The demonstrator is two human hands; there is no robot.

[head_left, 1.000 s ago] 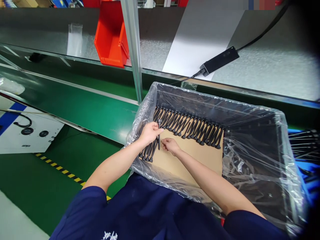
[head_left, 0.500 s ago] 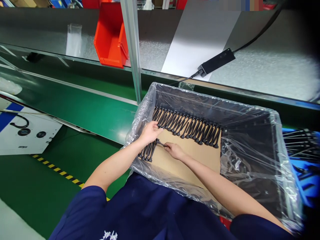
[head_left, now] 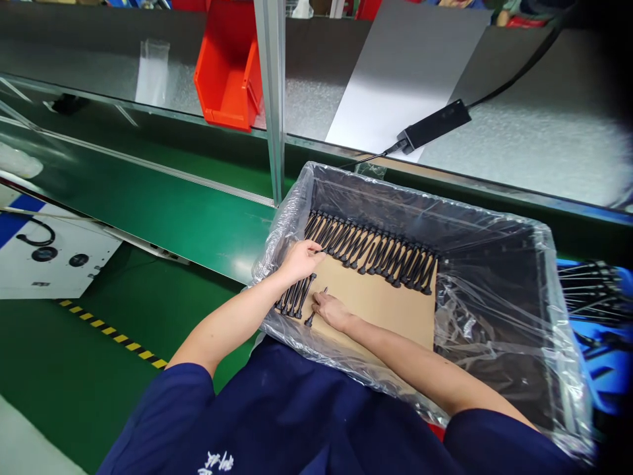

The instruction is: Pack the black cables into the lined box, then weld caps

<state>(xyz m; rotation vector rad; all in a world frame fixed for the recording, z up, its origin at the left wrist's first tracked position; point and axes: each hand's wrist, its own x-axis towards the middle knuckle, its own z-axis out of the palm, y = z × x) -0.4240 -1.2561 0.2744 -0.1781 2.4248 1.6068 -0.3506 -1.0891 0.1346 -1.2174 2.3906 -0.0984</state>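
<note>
My right hand (head_left: 332,310) is closed on a slim black rod-like part with a wider head (head_left: 309,321). The part slants over the cardboard sheet (head_left: 380,303), head toward me, its other end showing beyond my fingers. My left hand (head_left: 300,260) is at the left end of a long row of similar black parts (head_left: 370,251), fingertips pinched together; whatever may be between them is hidden. Below my left wrist lies a shorter row of black parts (head_left: 295,300), close to the left wall. Both rows rest on cardboard inside a bin lined with clear plastic (head_left: 539,224).
Beyond the bin runs a shelf with a red-orange bin (head_left: 227,86), a black power adapter (head_left: 438,125) and a metal post (head_left: 271,99). A green bench surface (head_left: 198,231) extends left. At the right stands a blue container (head_left: 606,369) with black parts.
My right hand has moved slightly toward me and turned the black part, so its head now points toward me rather than toward my left hand. My left hand has barely moved.
</note>
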